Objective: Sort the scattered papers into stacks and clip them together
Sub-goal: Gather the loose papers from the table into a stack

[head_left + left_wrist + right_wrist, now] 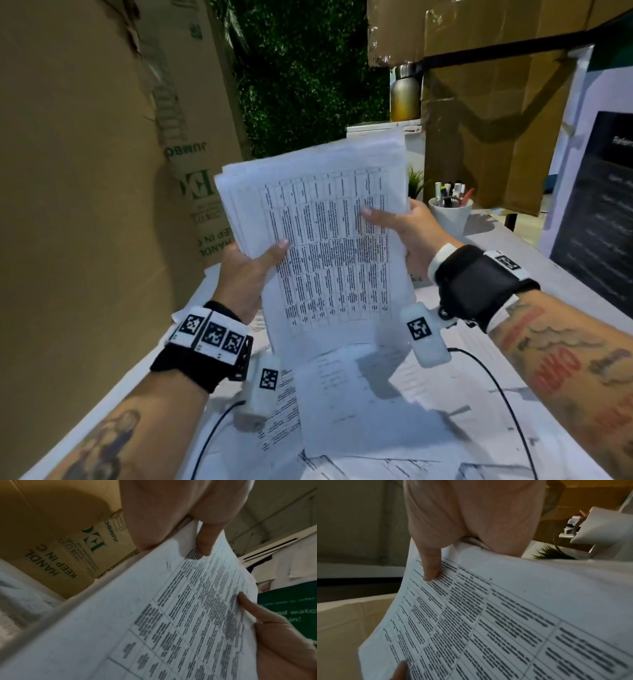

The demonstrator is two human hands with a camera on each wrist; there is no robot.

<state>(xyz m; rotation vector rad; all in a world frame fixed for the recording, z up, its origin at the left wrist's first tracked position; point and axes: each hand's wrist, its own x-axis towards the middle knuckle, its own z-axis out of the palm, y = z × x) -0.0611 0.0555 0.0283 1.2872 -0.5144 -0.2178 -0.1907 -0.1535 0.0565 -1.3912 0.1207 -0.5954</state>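
Stack of papers (318, 236): held up above the desk between both hands, tilted, its sheets unevenly fanned at the upper left edge; the top sheet is printed with a ruled table of dense black text, too blurred to be read.
Left hand (248, 270): the stack's left edge is pinched, thumb laid on the printed face, fingers curled behind the sheets.
Right hand (399, 229): the right edge is gripped, thumb pressed flat on the table print, fingers hidden behind the paper.
Loose papers (359, 401): spread over the desk beneath the stack, overlapping, some with lines of text and some with drawn lines.
Desk (561, 270): white surface, mostly covered by sheets.
Cup (450, 214): white, stood on the desk to the right of the stack, filled with pens and markers.
Small plant (414, 181): green, seen just behind the stack's right edge.
Cardboard box (102, 171): large, at the left, with green lettering printed upside down.
Cardboard sheets (496, 102): at the upper right.
Green hedge wall (301, 75): seen between the cardboard.
Metal bottle (406, 92): stood at the back.
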